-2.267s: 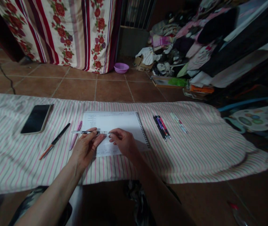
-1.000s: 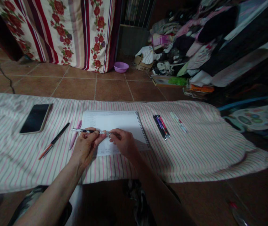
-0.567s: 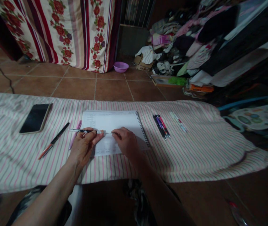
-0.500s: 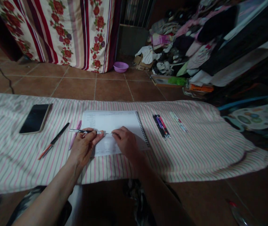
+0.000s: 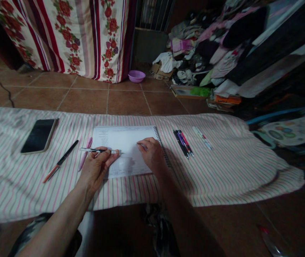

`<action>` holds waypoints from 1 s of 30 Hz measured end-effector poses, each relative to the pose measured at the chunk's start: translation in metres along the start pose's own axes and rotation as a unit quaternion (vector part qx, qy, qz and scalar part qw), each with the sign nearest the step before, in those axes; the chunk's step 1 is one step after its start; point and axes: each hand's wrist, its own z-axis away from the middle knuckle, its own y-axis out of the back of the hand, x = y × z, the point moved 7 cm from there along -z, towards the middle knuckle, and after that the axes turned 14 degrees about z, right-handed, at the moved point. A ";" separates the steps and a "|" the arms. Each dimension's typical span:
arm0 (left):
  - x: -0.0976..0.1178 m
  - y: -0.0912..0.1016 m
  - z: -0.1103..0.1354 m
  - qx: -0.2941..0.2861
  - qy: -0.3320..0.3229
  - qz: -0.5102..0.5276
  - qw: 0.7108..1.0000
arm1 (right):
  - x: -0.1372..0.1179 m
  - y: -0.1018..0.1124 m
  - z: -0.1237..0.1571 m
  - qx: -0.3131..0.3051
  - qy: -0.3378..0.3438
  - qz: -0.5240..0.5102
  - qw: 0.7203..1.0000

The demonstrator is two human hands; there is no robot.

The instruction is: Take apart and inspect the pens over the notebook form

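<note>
My left hand [image 5: 99, 163] is closed around a black-and-white pen [image 5: 88, 150], held level above the spiral notebook's left part. A thin point sticks out of the pen's right end. Over the right side of the open spiral notebook [image 5: 125, 137], my right hand [image 5: 154, 155] pinches a small pale piece [image 5: 139, 144], apparently the pen's tip cover, between thumb and forefinger. The two hands are apart, with page showing between them. A pink pen [image 5: 82, 161] lies beside the notebook, partly behind my left hand. Farther left rests an orange-and-black pen [image 5: 61, 161].
Everything lies on a striped cloth [image 5: 222, 171]. A phone [image 5: 39, 135] is at the left. Right of the notebook lie several dark and red pens [image 5: 183, 142] and a pale patterned pen [image 5: 202, 137]. Beyond are a purple basin [image 5: 136, 76] and heaped clothes [image 5: 206, 50].
My right hand has moved right, away from the pen's end, carrying the small piece. My left hand has stayed nearly in place with the pen.
</note>
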 end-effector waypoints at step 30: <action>-0.003 -0.002 -0.001 -0.006 0.012 -0.014 1.000 | 0.012 0.007 -0.004 0.034 -0.019 -0.108 0.993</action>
